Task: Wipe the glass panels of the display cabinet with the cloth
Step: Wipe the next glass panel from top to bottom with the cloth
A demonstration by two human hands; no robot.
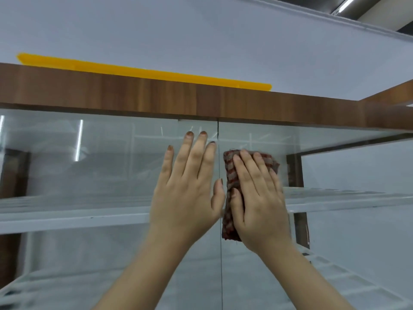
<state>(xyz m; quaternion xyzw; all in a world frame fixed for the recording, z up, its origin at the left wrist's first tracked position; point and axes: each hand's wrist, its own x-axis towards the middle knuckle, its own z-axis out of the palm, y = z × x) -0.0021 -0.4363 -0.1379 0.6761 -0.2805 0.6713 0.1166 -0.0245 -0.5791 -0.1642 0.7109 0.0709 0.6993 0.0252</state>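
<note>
Up near the top of the display cabinet (223,104), the right hand (259,198) presses a folded red-and-grey checked cloth (230,175) flat against the right glass panel (257,276), just beside the vertical seam between the two panels, its fingers spread straight over the fabric and its thumb lying along the cloth's left edge. Meanwhile the left hand (185,189) rests palm-flat on the left glass panel (89,164), fingers straight and slightly apart, holding nothing, its thumb close to the cloth. White shelves (73,217) show behind the glass, and a yellow strip (143,71) lies on the wall above the brown wooden top rail.
</note>
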